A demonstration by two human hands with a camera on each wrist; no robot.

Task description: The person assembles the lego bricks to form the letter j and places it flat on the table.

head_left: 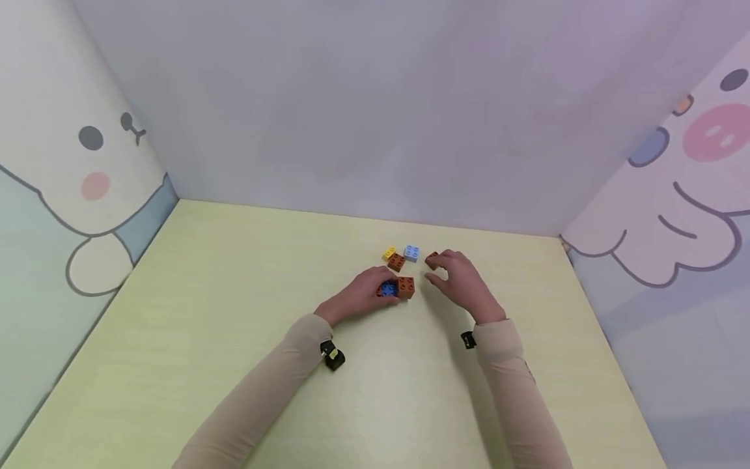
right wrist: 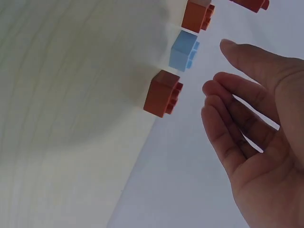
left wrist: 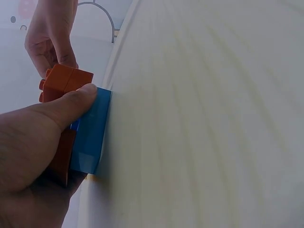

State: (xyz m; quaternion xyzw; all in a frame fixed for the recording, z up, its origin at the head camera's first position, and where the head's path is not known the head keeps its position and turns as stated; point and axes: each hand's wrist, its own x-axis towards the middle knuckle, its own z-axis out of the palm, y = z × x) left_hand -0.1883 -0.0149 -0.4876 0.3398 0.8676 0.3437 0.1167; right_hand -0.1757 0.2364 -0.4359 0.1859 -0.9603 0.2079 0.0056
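My left hand (head_left: 364,293) grips a joined cluster of toy building bricks low over the table, with the thumb across it. The cluster includes a blue brick (left wrist: 91,135) and a reddish-brown brick (head_left: 405,287) with its studs facing up; part of it is hidden by the fingers. My right hand (head_left: 464,284) holds nothing, its fingers loosely bent and the thumb apart. Just beyond its fingertips sits a single reddish-brown brick (right wrist: 161,95), standing studs up on the table. In the right wrist view a gap shows between fingers and brick.
Behind the hands are loose bricks: a light blue one (head_left: 412,253), a reddish-brown one (head_left: 396,262) and a yellow one (head_left: 389,253). The pale wooden table (head_left: 234,273) ends at a back wall (head_left: 363,117), with cartoon-printed side walls left and right.
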